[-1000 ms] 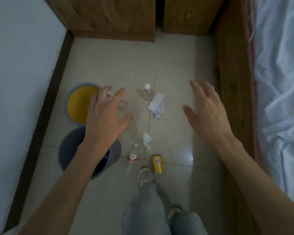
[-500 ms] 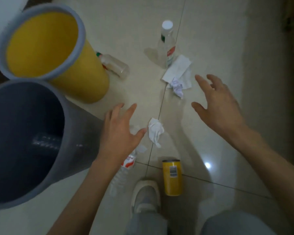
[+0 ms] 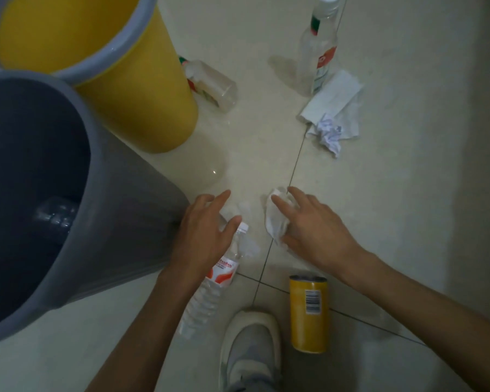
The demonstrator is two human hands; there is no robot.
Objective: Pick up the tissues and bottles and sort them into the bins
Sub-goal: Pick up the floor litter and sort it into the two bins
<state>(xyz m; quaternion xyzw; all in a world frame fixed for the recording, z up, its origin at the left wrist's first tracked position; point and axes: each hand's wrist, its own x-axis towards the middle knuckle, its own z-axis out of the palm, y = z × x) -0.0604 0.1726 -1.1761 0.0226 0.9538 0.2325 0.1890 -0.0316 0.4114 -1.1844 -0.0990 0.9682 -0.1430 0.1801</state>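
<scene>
Fingers (image 3: 219, 198) spread on left hand (image 3: 204, 236) and right hand (image 3: 314, 230)
Left hides bottle (image 3: 207, 292) neck, label "…haha"; right touches tissue (image 3: 275, 222).

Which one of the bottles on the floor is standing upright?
The white-capped bottle next to the flat tissue. The other two lie on their sides: the clear bottle beside the yellow bin and the red-labelled bottle under the left hand.

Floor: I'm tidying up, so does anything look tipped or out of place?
Yes. A bottle lies tipped beside the yellow bin, another bottle under the left hand; a can lies by the shoe; tissues are scattered.
</scene>
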